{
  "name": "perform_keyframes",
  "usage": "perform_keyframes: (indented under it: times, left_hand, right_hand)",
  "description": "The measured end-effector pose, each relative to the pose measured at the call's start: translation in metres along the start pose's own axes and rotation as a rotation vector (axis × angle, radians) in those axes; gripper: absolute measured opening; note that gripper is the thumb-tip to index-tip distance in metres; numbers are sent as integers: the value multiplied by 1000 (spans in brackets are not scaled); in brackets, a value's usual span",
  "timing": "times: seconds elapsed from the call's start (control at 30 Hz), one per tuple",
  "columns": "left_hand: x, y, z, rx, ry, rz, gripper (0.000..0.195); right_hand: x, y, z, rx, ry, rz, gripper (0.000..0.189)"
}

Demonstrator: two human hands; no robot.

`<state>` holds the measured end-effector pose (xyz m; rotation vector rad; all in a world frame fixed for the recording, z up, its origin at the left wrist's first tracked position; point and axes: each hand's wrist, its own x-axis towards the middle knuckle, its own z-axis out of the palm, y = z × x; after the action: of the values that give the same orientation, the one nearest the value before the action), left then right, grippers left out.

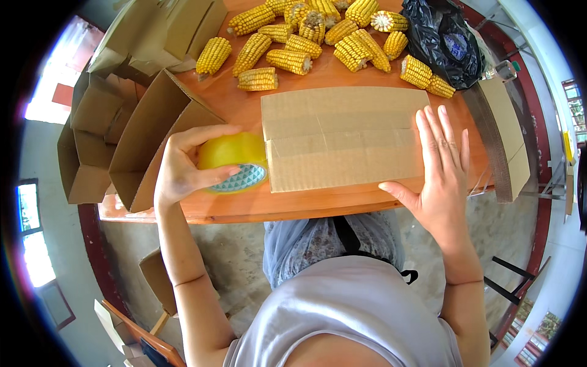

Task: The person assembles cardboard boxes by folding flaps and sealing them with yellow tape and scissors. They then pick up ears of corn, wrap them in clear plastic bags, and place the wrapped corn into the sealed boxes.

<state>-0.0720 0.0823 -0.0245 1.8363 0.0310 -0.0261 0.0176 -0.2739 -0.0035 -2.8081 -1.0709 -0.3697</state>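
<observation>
A closed cardboard box lies on the wooden table, with a seam along its middle and a strip of clear tape over that seam. My left hand grips a wide roll of yellow packing tape, whose core has a blue triangle pattern. The roll stands against the box's left end. At the other end, my right hand is spread, holding nothing, its fingers laid along the box's right edge. Its thumb points toward the box's near right corner.
Several ears of corn lie at the back. Open cardboard boxes crowd the left side. On the right are a black plastic bag, a clear bottle and flat cardboard. A wooden chair stands at lower left.
</observation>
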Motion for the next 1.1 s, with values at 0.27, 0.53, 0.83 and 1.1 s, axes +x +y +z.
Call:
perform_keyframes:
  times: [0.27,0.53,0.83,1.1]
  left_hand:
    - [-1,0,6,61,30,45,51]
    - [0,6,7,160,40,32,51]
    - [-9,0,38,44,111,44,46]
    - [-14,-7,102,-157,199,100,48]
  right_hand:
    - [14,-40,2,137,-77,-122,108]
    - [38,-95,21,340,-72,-295,107]
    - [42,-85,17,358,-106,-442,91]
    - [18,-54,1,239,-135,-372,71]
